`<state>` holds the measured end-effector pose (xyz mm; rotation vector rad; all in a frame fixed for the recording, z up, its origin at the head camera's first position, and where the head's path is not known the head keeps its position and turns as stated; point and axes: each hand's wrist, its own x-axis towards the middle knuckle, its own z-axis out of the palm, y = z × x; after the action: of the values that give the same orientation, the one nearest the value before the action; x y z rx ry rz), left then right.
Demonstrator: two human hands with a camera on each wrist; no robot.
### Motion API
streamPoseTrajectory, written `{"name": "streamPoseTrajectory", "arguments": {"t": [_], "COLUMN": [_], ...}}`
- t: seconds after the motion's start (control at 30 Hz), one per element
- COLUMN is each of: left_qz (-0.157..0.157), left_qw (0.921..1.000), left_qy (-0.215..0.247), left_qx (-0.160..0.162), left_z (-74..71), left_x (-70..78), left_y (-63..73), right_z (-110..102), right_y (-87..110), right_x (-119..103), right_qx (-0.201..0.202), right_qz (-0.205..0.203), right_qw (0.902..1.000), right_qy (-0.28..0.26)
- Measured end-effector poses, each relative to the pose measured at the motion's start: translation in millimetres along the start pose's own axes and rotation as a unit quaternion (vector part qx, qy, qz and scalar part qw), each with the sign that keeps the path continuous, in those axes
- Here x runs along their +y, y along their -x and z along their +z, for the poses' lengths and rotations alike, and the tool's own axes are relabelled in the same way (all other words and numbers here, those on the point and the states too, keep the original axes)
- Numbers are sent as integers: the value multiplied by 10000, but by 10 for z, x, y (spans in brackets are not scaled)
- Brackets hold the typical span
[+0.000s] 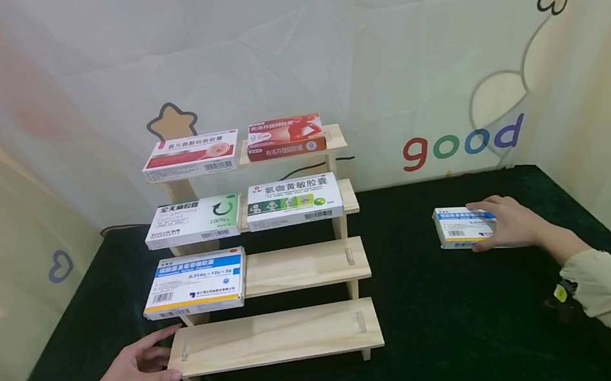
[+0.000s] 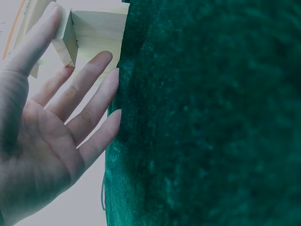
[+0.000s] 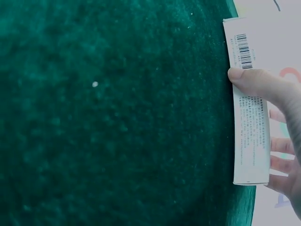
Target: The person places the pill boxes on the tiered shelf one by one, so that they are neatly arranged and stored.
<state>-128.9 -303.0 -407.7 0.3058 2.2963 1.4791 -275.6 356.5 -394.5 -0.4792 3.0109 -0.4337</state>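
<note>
A white, blue and yellow medicine box (image 1: 463, 225) lies over the dark green cloth at the right. My right hand (image 1: 509, 223) grips it, with the thumb on its near side; the right wrist view shows the thumb across the box's barcoded side (image 3: 249, 136) and the fingers behind. A stepped wooden display rack (image 1: 279, 337) stands left of centre. My left hand (image 1: 134, 374) holds the left end of its lowest shelf between thumb and index finger. In the left wrist view, that hand's other fingers (image 2: 96, 113) are spread apart, off the wood.
A similar blue-and-white box (image 1: 195, 284) sits on the rack's second shelf from the bottom, left side. Above it are a green-and-white box (image 1: 192, 221), a white capsule box (image 1: 293, 202), a red-and-white box (image 1: 192, 156) and a red box (image 1: 285, 137). A patterned curtain (image 1: 352, 66) hangs behind.
</note>
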Motion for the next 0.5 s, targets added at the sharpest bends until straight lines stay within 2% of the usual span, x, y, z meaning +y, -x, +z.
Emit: {"name": "streamPoseTrajectory", "arguments": {"t": [0.3,0.5], "left_qz": [-99,-5], "left_qw": [9999,9999], "left_qy": [-116,-127], "left_qx": [49,32], "left_z": [8,7], "left_x": [8,16], "left_y": [7,0], "right_z": [-74,-134], "right_y": [39,62], "right_x": [-12,-41], "right_qx": [102,160], "right_qz": [54,45], "right_qw": [9997,9991], "right_qy": [233,402]}}
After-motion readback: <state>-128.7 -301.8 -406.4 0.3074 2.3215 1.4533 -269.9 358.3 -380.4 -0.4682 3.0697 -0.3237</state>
